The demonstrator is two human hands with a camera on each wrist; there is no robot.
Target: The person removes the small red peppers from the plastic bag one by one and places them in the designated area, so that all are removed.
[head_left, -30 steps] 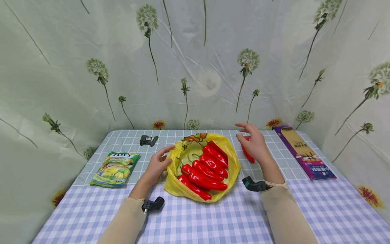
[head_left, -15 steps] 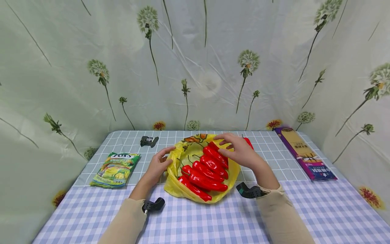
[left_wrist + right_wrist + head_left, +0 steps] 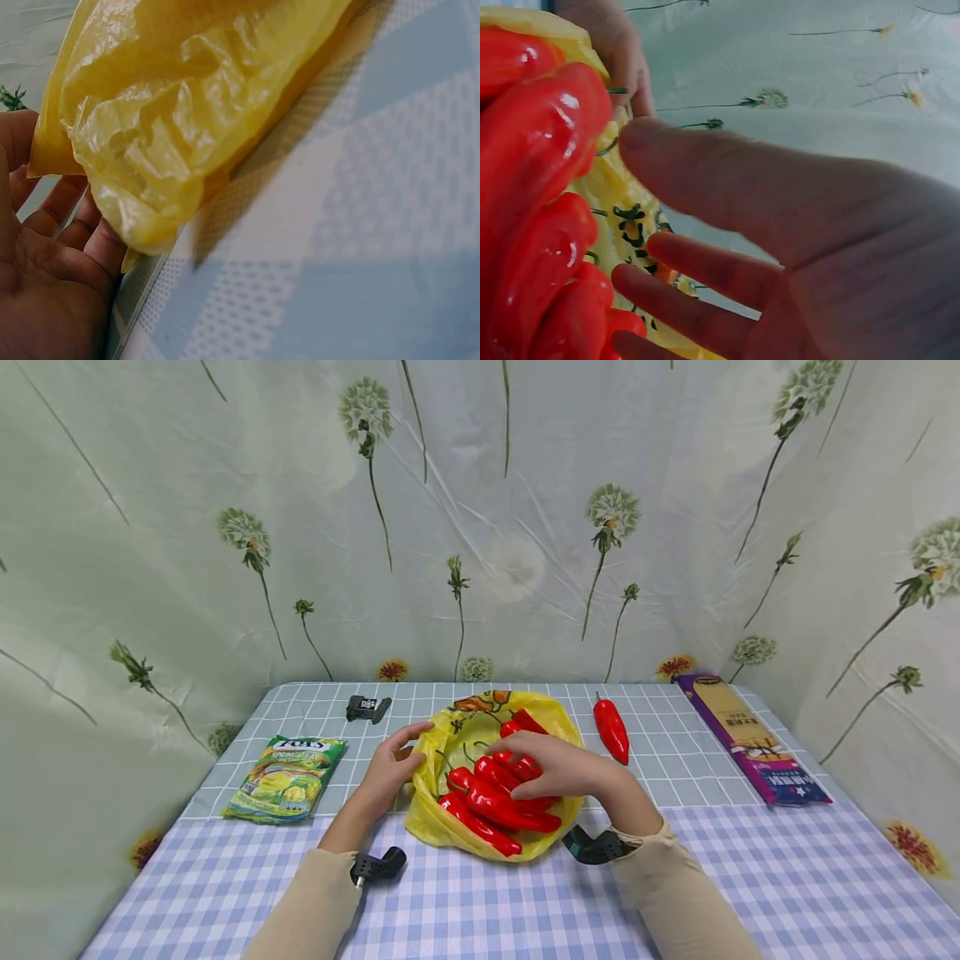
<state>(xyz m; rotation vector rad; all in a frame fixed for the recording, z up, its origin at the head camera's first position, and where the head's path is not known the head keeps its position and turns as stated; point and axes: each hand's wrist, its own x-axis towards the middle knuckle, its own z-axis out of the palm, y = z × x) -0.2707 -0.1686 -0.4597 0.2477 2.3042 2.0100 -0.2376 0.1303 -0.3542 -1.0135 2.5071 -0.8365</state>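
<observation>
Red peppers (image 3: 498, 793) heaped in a yellow bag (image 3: 438, 822) mid-worktop are covered by the right hand (image 3: 555, 768), its grip loosely spread, while the bag's rim is pinched by the left hand (image 3: 390, 768).

A staged tabletop recording booth

Dandelion-print sheets (image 3: 525, 527) curtain off a table under checked cloths (image 3: 525, 910), with wrist cameras (image 3: 378, 864) worn.

Peppers (image 3: 501, 806) partly hidden — under right hand (image 3: 551, 767).
</observation>
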